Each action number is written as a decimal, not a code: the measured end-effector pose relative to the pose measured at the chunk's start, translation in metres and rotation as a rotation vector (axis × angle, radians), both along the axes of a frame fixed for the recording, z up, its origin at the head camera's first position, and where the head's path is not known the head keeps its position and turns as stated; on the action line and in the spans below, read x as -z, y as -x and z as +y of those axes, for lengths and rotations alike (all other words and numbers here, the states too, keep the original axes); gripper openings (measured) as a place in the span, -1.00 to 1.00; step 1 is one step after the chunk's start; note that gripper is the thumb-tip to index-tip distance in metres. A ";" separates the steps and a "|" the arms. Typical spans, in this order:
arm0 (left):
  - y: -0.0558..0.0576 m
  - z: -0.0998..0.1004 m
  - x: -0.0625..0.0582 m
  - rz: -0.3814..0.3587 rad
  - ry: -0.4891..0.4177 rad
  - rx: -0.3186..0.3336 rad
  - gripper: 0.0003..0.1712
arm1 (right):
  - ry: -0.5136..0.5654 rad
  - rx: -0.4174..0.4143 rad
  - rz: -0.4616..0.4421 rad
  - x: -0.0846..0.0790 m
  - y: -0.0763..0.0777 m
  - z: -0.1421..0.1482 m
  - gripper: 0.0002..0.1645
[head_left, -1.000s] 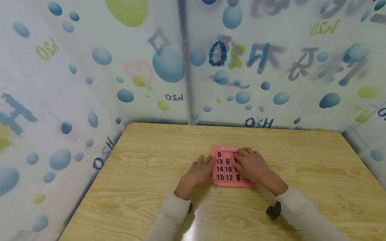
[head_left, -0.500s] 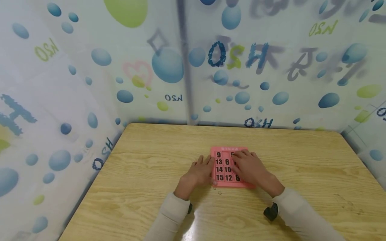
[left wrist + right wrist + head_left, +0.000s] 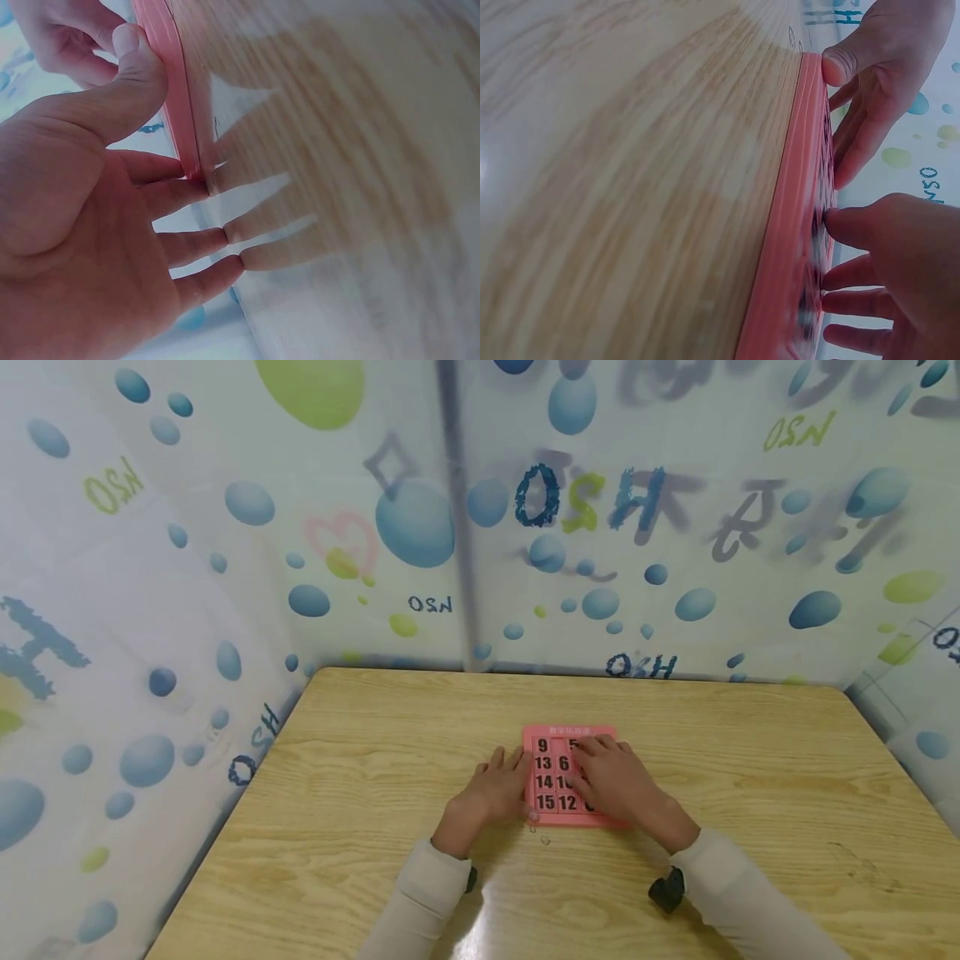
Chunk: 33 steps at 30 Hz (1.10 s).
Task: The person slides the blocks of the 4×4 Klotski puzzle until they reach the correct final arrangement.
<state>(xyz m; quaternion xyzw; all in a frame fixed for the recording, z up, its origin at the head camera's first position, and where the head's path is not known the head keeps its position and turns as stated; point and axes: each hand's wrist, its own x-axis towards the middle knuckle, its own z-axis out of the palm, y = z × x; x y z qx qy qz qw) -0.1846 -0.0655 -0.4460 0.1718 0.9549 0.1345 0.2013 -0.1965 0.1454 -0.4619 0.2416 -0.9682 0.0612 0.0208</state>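
Observation:
A pink number slide puzzle (image 3: pixel 558 819) lies flat on the wooden table, its black-numbered tiles set in a frame. At its left side rests my left hand (image 3: pixel 495 789), the thumb against the near corner and the other fingers extended. In the left wrist view those fingertips (image 3: pixel 232 262) reach down to the tabletop beside the frame. My right hand (image 3: pixel 618 781) lies over the puzzle's right half, fingertips touching the tiles. Its fingers reach the top-row 5 tile (image 3: pixel 573 744). A narrow gap shows between 5 and the 9 tile (image 3: pixel 542 746). Several right-hand tiles are hidden beneath the hand.
The wooden table (image 3: pixel 375 735) runs back to a wall (image 3: pixel 337 485) printed with blue and green drops and lettering. Small ring-like marks (image 3: pixel 545 840) show just in front of the puzzle. A dark wrist camera (image 3: pixel 666 891) hangs below the right sleeve.
My right hand has shifted left across the puzzle, and the 5 tile has slid left toward the 9, narrowing the gap. The left hand has stayed in place.

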 end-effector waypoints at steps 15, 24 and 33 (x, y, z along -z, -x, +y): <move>0.000 -0.001 0.001 -0.003 -0.014 0.001 0.13 | 0.000 -0.011 -0.012 0.000 0.000 -0.009 -0.39; 0.000 -0.002 -0.001 -0.005 -0.006 0.010 0.12 | 0.015 -0.022 -0.005 0.001 0.000 -0.016 -0.40; 0.000 -0.001 0.000 -0.004 0.001 0.015 0.11 | 0.018 -0.019 -0.043 -0.002 -0.001 -0.015 -0.38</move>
